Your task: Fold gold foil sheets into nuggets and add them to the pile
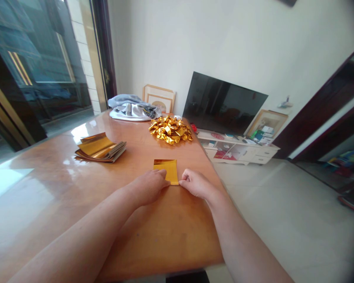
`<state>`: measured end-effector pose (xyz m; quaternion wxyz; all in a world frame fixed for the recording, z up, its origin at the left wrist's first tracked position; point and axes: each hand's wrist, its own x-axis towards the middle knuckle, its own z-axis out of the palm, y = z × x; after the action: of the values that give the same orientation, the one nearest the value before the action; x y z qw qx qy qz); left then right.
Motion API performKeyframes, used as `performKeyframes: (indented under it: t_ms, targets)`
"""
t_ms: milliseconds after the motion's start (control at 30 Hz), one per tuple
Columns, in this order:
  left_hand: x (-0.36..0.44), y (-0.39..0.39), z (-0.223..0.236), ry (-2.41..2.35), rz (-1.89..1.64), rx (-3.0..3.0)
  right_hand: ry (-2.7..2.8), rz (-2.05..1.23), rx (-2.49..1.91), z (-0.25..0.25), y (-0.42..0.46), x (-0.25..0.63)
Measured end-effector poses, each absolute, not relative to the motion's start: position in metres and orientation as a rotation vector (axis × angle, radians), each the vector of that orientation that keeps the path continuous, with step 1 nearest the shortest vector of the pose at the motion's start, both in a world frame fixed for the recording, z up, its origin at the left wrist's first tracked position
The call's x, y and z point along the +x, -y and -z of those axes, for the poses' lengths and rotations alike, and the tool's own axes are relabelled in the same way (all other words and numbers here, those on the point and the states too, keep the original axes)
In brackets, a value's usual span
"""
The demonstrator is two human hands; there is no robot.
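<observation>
A sheet of gold foil paper (172, 169) lies on the wooden table, a darker shiny strip along its far edge. My left hand (153, 184) is closed at its left side, fingers over the paper and thumb at the near edge. At the near right corner, my right hand (196, 184) has its fingers curled in, the thumb tip at the paper's edge. Farther left sits a loose stack of gold foil paper (98, 148), its top sheets curling. Beyond the sheet is a heap of folded gold foil pieces (171, 130).
The glossy table (135, 239) has its right edge close to my right forearm. Light blue and white cloth (129, 108) is bunched at its far end. A pale sheet (6, 184) lies at left. Past the table stand a television (224, 104) and a white low cabinet (247, 153).
</observation>
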<state>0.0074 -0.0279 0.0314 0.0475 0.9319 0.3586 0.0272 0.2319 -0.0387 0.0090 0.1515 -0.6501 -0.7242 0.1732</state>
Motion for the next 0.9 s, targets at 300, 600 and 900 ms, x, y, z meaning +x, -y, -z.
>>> performKeyframes:
  t_ms: [300,600,900]
  targets:
    - [0.005,0.034,-0.030,-1.090,-0.082,2.923,2.593,-0.398,-1.834,-0.050,0.082,0.205]
    - [0.005,0.040,-0.034,-1.084,-0.036,2.960,2.607,-0.250,-2.027,-0.053,0.095,0.185]
    - [-0.005,0.036,-0.041,-1.159,-0.016,2.826,2.608,-0.218,-2.049,-0.050,0.093,0.187]
